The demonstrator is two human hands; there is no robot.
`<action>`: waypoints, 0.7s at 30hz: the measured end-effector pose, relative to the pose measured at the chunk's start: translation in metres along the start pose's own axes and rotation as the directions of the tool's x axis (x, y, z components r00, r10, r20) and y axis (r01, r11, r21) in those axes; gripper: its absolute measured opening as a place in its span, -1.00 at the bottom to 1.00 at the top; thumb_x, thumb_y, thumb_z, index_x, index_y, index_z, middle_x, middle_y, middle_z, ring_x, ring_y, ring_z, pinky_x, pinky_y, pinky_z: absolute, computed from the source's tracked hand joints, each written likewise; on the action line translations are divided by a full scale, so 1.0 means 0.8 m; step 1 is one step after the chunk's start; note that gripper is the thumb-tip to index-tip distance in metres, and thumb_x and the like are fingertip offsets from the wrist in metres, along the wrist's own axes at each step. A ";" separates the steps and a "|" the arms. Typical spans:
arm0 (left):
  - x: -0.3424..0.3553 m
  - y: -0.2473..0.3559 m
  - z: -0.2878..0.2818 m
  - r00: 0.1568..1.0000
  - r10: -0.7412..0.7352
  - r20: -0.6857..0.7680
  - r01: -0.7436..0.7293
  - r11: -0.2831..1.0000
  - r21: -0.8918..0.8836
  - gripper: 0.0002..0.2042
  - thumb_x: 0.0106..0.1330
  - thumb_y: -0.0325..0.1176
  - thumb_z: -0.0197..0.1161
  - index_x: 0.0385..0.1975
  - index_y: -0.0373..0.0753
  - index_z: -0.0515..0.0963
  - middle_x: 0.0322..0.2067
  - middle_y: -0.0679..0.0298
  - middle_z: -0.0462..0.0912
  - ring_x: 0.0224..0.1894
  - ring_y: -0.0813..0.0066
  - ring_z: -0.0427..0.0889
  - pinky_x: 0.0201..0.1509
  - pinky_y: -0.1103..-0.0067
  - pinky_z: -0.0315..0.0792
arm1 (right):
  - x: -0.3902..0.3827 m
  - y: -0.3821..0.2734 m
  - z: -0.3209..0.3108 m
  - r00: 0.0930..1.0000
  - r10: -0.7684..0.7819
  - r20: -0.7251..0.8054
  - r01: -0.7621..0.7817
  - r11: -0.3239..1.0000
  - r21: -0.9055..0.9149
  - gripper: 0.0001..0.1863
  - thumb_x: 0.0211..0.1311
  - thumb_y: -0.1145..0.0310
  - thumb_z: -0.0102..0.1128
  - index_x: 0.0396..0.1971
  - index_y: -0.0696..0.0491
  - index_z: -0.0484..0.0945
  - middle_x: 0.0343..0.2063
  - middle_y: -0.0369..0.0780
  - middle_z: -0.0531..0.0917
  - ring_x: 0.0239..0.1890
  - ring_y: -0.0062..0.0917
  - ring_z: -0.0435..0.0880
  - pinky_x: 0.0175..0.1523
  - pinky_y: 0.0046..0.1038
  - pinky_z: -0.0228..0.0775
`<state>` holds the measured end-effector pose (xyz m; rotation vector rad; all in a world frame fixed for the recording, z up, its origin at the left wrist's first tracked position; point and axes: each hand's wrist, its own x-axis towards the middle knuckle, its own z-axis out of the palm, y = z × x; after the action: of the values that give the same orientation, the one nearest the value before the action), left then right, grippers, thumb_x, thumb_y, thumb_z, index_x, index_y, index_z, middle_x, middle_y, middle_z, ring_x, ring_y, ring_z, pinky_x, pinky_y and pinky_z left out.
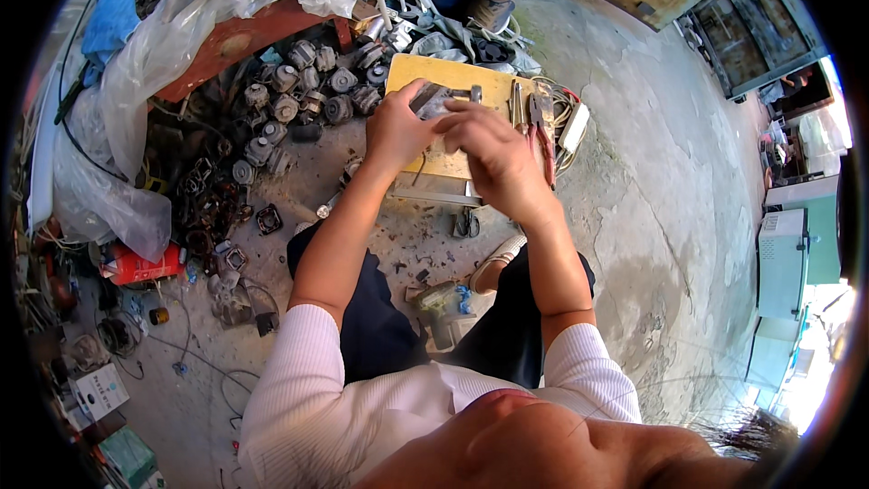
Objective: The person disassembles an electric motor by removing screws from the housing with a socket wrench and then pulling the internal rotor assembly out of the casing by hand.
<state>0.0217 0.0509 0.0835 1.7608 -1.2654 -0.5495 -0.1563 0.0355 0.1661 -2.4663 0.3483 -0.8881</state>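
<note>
While the left hand (396, 129) steadies the work, the right hand (493, 145) is in close over it. Clock is centred on the grey metal part (432, 101), 12 pointing away from the wearer.

Part: over the far half of the yellow table (415, 67), between the hands. Left hand comes in from 8 o'clock, grip closed round it, thumb side up. Right hand at 4, fingers curled and motion-blurred; can't tell if that grip has anything in it. Short dark metal bar (475, 93) at 3, near the part; can't tell if they're joined.

Step in hand, my read: two-handed handling of that part, left as the clamp, right doing the fine work. Exact operation is hidden behind the fingers.

Next move calls for a firm left grip and the right fingertips set squarely on the part, no sideways push on it. If a tool is wanted, slim tools (517, 105) lie at 3 and red-handled pliers (538, 118) just past them, an easy reach for the right. Bent rod (420, 168) at 6, near the table's close edge: mind the left forearm.
</note>
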 end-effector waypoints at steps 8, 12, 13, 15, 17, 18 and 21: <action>0.021 -0.021 0.003 0.991 -0.117 0.070 0.133 0.708 -0.694 -0.26 0.03 -0.22 0.47 0.14 -0.61 0.35 -0.11 0.03 0.63 -0.15 0.52 0.61 -0.13 0.62 0.52 | -0.002 0.005 0.035 0.997 -0.080 -0.011 0.077 0.982 -0.172 -0.70 0.00 0.70 0.13 -0.21 0.14 0.54 0.06 -0.14 0.56 0.26 -0.17 0.41 0.22 -0.25 0.40; 0.016 -0.008 -0.015 0.967 -0.170 0.190 0.255 0.609 -0.751 -0.44 0.11 -0.29 0.40 0.09 -0.47 0.46 -0.14 0.15 0.65 -0.17 0.52 0.63 -0.13 0.64 0.51 | -0.008 0.017 0.030 1.000 -0.028 -0.001 0.026 0.946 -0.324 -0.51 0.01 0.69 0.06 0.02 0.08 0.56 0.21 -0.15 0.46 0.34 -0.21 0.33 0.28 -0.29 0.36; 0.016 -0.006 -0.020 0.962 -0.141 0.232 0.271 0.559 -0.783 -0.48 0.13 -0.31 0.38 0.07 -0.44 0.48 -0.15 0.17 0.65 -0.18 0.52 0.63 -0.13 0.64 0.51 | -0.010 0.020 0.027 1.000 -0.025 -0.004 0.022 0.938 -0.345 -0.49 0.00 0.69 0.07 0.03 0.07 0.56 0.24 -0.15 0.43 0.34 -0.22 0.33 0.28 -0.30 0.35; 0.015 -0.005 -0.030 0.930 -0.179 0.321 0.367 0.505 -0.781 -0.61 0.21 -0.28 0.31 0.02 -0.30 0.55 -0.14 0.26 0.66 -0.14 0.55 0.64 -0.08 0.63 0.51 | -0.013 0.026 0.023 1.000 -0.026 -0.010 0.020 0.920 -0.391 -0.45 -0.04 0.69 0.07 0.05 0.05 0.56 0.30 -0.16 0.36 0.35 -0.22 0.32 0.30 -0.31 0.34; 0.016 -0.008 -0.038 0.898 -0.191 0.397 0.440 0.432 -0.788 -0.61 0.23 -0.24 0.30 0.02 -0.26 0.56 -0.13 0.30 0.67 -0.11 0.57 0.64 -0.05 0.63 0.50 | -0.016 0.035 0.018 0.999 -0.008 -0.048 -0.012 0.918 -0.397 -0.43 -0.05 0.73 0.02 0.04 0.03 0.57 0.31 -0.12 0.34 0.34 -0.22 0.33 0.29 -0.33 0.34; 0.015 -0.010 -0.040 0.895 -0.180 0.408 0.444 0.431 -0.785 -0.61 0.23 -0.23 0.30 0.02 -0.25 0.56 -0.13 0.31 0.67 -0.11 0.57 0.64 -0.04 0.63 0.50 | -0.015 0.043 0.014 0.997 -0.024 -0.076 -0.009 0.915 -0.404 -0.41 -0.06 0.74 0.01 0.05 0.02 0.57 0.31 -0.11 0.34 0.33 -0.22 0.35 0.28 -0.33 0.35; 0.015 -0.016 -0.042 0.882 -0.200 0.428 0.471 0.422 -0.774 -0.61 0.25 -0.21 0.29 0.04 -0.22 0.57 -0.12 0.33 0.67 -0.09 0.58 0.64 0.00 0.64 0.48 | -0.029 0.062 0.003 0.975 0.078 -0.207 -0.137 0.948 -0.287 -0.40 -0.03 0.81 0.00 0.05 0.02 0.56 0.25 -0.05 0.41 0.14 -0.19 0.54 0.14 -0.32 0.45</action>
<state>0.0582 0.0543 0.0920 1.0281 -0.5325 -1.4401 -0.1758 0.0039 0.1260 -2.6057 0.7296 -1.1003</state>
